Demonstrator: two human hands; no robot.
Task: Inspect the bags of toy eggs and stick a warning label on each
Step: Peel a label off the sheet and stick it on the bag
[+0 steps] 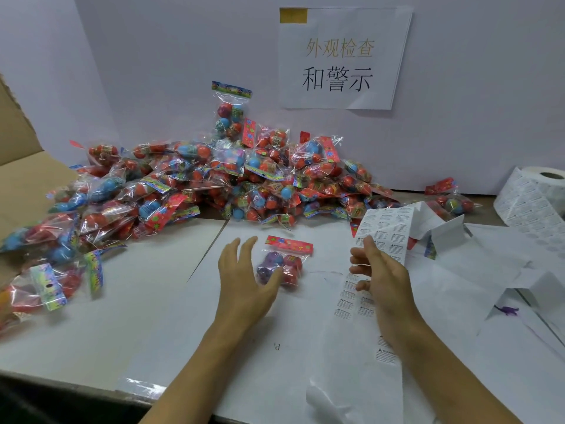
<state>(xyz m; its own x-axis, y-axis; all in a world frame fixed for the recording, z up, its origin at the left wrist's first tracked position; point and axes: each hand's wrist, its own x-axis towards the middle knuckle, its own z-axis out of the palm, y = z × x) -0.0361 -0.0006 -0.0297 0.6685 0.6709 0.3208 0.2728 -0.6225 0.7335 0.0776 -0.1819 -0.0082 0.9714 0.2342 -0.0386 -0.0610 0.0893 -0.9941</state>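
Note:
One clear bag of toy eggs with a red header card lies alone on the white table, holding purple, blue and red eggs. My left hand hovers at its left side with fingers spread and relaxed, the thumb near the bag. My right hand is at the strip of warning labels, fingers curled at its edge; I cannot make out whether a peeled label is between them. The strip runs down over the table towards me.
A big heap of egg bags lies along the back wall. A cardboard box with more bags stands at the left. A label roll sits at the right, with used backing paper spread below it. A paper sign hangs on the wall.

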